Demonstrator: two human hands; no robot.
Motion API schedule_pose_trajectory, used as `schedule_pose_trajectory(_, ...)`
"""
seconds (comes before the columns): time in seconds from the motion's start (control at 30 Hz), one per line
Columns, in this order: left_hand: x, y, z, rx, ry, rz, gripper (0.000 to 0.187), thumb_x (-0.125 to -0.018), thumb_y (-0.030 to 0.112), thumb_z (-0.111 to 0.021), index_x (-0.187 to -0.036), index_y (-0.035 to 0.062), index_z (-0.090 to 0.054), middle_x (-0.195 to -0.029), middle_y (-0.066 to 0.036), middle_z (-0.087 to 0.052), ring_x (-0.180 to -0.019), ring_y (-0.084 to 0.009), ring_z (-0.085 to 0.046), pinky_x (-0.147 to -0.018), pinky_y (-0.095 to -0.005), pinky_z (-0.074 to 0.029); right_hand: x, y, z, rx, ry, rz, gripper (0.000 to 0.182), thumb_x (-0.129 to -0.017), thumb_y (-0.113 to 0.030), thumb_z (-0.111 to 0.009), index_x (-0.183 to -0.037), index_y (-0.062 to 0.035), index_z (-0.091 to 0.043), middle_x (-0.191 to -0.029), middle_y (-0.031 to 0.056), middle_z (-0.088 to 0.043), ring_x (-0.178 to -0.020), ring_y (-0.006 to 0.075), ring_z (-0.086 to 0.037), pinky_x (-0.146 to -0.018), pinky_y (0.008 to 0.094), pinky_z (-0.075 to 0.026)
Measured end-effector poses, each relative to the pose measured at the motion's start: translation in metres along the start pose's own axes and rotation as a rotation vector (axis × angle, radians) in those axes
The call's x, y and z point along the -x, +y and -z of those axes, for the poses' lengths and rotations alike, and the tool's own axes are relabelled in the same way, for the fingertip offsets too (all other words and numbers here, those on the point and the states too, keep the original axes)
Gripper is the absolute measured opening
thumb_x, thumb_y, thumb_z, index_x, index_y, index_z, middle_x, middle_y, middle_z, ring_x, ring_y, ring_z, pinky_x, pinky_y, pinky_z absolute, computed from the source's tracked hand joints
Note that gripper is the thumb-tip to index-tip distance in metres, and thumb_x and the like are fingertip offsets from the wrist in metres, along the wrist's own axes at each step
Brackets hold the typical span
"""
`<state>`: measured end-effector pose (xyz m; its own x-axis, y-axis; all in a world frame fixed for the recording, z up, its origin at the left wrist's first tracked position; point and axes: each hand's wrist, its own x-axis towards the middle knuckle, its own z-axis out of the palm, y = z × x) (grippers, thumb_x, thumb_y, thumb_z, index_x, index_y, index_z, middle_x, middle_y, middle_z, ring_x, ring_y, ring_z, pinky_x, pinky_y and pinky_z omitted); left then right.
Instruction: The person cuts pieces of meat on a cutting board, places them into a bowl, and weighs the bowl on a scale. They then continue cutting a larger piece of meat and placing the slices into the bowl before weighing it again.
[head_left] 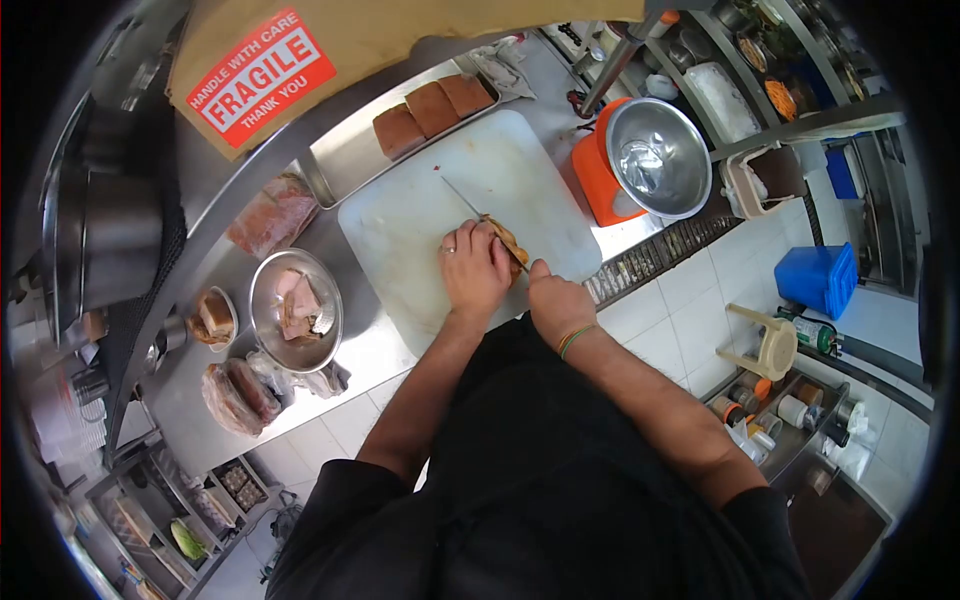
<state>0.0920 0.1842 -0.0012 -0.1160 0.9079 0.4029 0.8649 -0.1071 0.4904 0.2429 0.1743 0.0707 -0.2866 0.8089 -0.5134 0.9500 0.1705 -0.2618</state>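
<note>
A white cutting board (400, 240) lies on the steel counter. On it is a piece of browned meat (511, 243), with a knife (461, 196) along its left side, blade tip pointing up and left. My right hand (560, 305) is closed around the knife's handle, which is mostly hidden. My left hand (474, 265) presses on the meat from the left, fingers bent over it and close to the blade. A metal bowl (336, 345) left of the board holds pale meat pieces (299, 305). Brown blocks (433, 108) sit in a steel tray (335, 165) behind the board.
Packed meat (272, 214) and wrapped pieces (240, 395) lie at the left. A small bowl (232, 305) stands near them. To the right, a metal bowl (659, 157) rests by an orange container (593, 180). A cardboard box (380, 30) overhangs the far side.
</note>
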Motion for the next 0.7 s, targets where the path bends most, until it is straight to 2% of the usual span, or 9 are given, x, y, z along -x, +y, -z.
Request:
schedule_pose_trajectory(0.27, 0.001, 0.002, 0.002, 0.009, 0.034, 0.015, 0.027, -0.090, 0.014, -0.068, -0.115, 0.0061, -0.062, -0.121, -0.017, -0.063, -0.110, -0.0397, -0.058, -0.096, -0.0524, -0.047, -0.027, 0.010, -0.036, -0.102, 0.062, 0.037, 0.019, -0.102, -0.012, -0.047, -0.116, 0.0003, -0.050, -0.097, 0.0271, -0.075, -0.090, 0.0417, -0.076, -0.079, 0.0520, -0.061)
schedule_pose_trajectory(0.37, 0.005, -0.002, 0.000, -0.003, 0.049, -0.009, 0.029, -0.090, 0.016, -0.069, -0.117, 0.0079, -0.062, -0.122, -0.014, -0.064, -0.111, -0.0375, -0.058, -0.096, -0.0523, -0.047, -0.026, 0.014, -0.034, -0.128, 0.061, 0.034, 0.028, -0.105, -0.023, -0.054, -0.119, 0.0002, -0.049, -0.097, 0.0262, -0.074, -0.093, 0.0457, -0.074, -0.080, 0.0561, -0.058)
schedule_pose_trajectory(0.47, 0.008, -0.004, -0.003, -0.013, 0.047, -0.018, 0.029, -0.090, 0.016, -0.069, -0.116, 0.0074, -0.061, -0.122, -0.015, -0.063, -0.112, -0.0384, -0.058, -0.097, -0.0526, -0.048, -0.025, 0.015, -0.037, -0.145, 0.103, 0.067, 0.021, -0.103, -0.012, -0.044, -0.118, -0.0004, -0.051, -0.100, 0.0265, -0.075, -0.093, 0.0439, -0.075, -0.082, 0.0539, -0.059)
schedule_pose_trajectory(0.7, 0.023, -0.003, 0.008, -0.048, 0.061, -0.027, 0.027, -0.092, 0.014, -0.069, -0.116, 0.0061, -0.061, -0.122, -0.019, -0.061, -0.113, -0.0411, -0.058, -0.099, -0.0521, -0.048, -0.021, 0.014, -0.043, -0.123, 0.165, 0.055, 0.024, -0.103, -0.012, -0.043, -0.121, -0.0002, -0.053, -0.101, 0.0249, -0.076, -0.095, 0.0425, -0.076, -0.083, 0.0530, -0.060)
